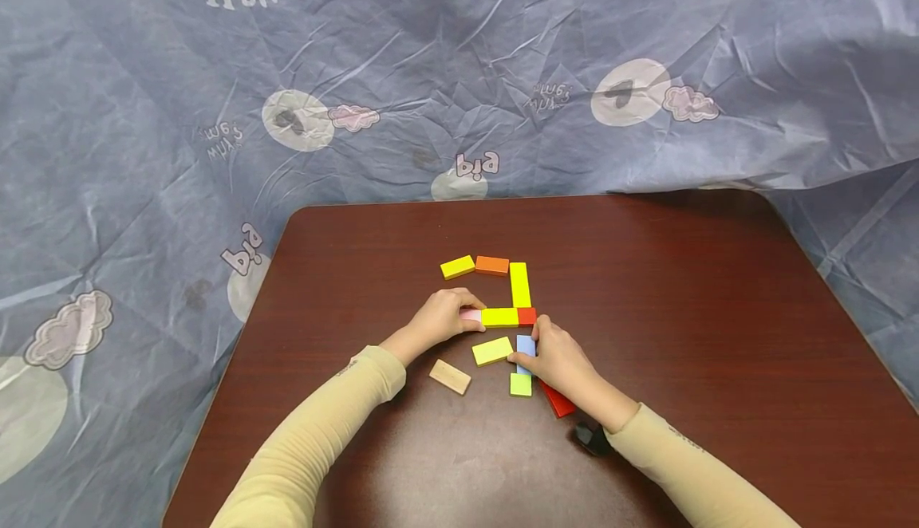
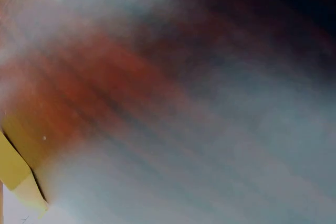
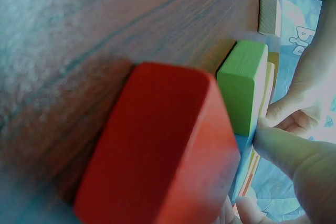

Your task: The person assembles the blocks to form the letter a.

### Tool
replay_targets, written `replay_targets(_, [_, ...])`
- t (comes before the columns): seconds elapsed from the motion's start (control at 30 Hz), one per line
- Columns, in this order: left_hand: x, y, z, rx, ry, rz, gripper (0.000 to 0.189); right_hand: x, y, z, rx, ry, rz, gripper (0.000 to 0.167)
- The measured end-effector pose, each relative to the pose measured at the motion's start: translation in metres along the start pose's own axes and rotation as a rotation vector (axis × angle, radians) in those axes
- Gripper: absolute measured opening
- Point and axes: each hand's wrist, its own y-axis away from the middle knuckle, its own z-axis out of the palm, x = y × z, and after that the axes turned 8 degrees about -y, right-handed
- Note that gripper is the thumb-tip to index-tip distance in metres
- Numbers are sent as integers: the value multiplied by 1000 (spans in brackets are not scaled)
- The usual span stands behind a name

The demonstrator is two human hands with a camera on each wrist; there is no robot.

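In the head view, my left hand [image 1: 445, 314] pinches a pink block [image 1: 470, 315] at the left end of a row. A yellow block [image 1: 498, 317] and a small red block [image 1: 527, 316] continue that row. My right hand [image 1: 563, 356] grips a blue block [image 1: 526, 344] below the red one, thumb on its left side. One finger reaches up beside the red block. A green block [image 1: 520, 385] lies against the blue block's near end. In the right wrist view, the thumb touches the blue block [image 3: 242, 156] beside the green block [image 3: 242, 87].
Above the row, a yellow block [image 1: 520, 285], an orange block [image 1: 492, 265] and another yellow block [image 1: 457, 267] form a bent line. A pale yellow block [image 1: 492, 351] and a wooden block [image 1: 450, 376] lie nearer. Red blocks [image 1: 558, 400] lie partly under the right wrist.
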Motion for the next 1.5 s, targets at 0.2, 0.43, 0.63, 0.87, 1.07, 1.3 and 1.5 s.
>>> replay_targets(0.2, [0,1,1,4,-7,4,35,2,0,2,15,7,-10,48])
replay_targets(0.43, [0,2,1,11,-6,10,35,6,-4,0,45,9,-6,49])
replay_targets(0.63, [1,1,-1,-3,-12,3,34,8,-9,-3,47,-10,-12,47])
replay_targets(0.87, [1,0,-1,0,-8,2,33,10,-13,-4,49,-19,-4,48])
replay_targets(1.07, [-1,-1,0,15,-1,3,33,9,-14,-6,50,-27,11,48])
replay_targets(1.3, [-1,-1,0,14,0,0,33,9,-15,-6,46,-32,11,47])
replay_targets(1.5, [0,0,0,4,6,-3,33,11,-20,-14,68,-19,-13,45])
